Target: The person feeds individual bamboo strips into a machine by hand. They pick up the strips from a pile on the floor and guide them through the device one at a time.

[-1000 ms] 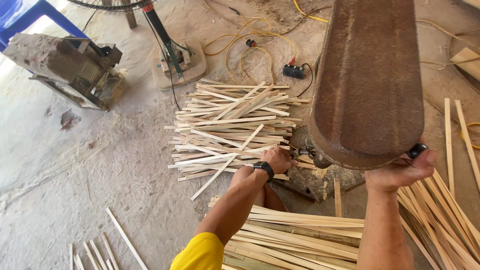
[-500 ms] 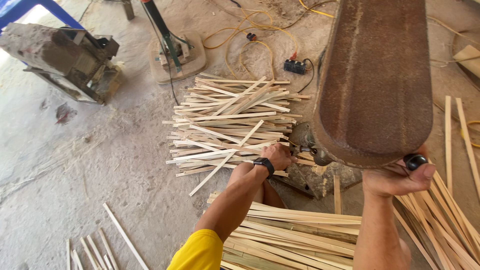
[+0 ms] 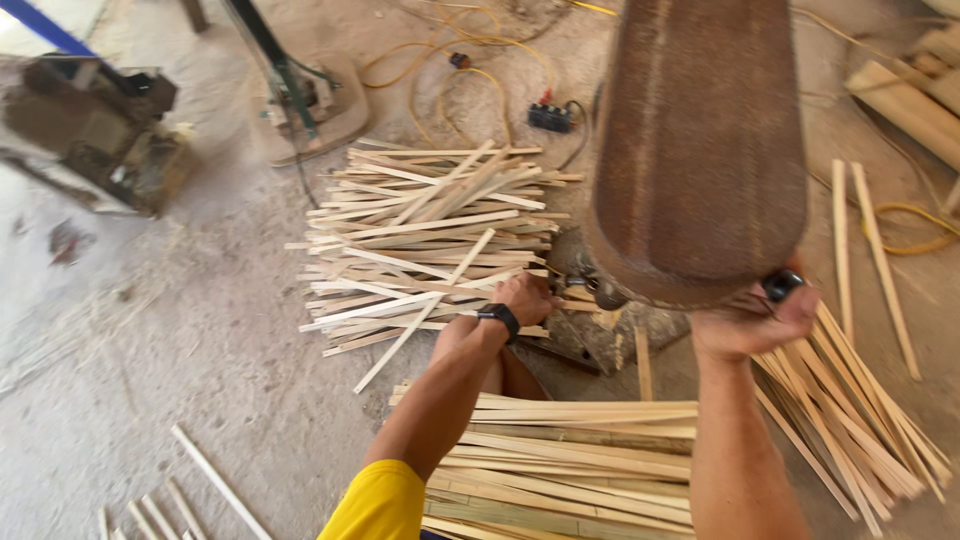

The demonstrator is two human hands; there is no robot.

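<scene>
My left hand (image 3: 525,298), with a black watch on the wrist, reaches forward to the near edge of a loose pile of pale bamboo strips (image 3: 430,240). Its fingers are curled down over a thin strip beside the base of a machine. My right hand (image 3: 752,322) is raised and closed around a black knob (image 3: 782,284) at the lower edge of a large rusty brown machine cover (image 3: 700,140). The cover hides the machine's working parts.
A stack of longer bamboo slats (image 3: 560,460) lies under my arms, and more slats (image 3: 850,400) fan out at the right. A black power strip (image 3: 550,117) with yellow cable, a metal stand (image 3: 290,90) and an old machine (image 3: 100,140) sit on the dusty floor.
The view has shifted slightly. Both hands keep their places, the left at the pile's edge and the right on the black knob.
</scene>
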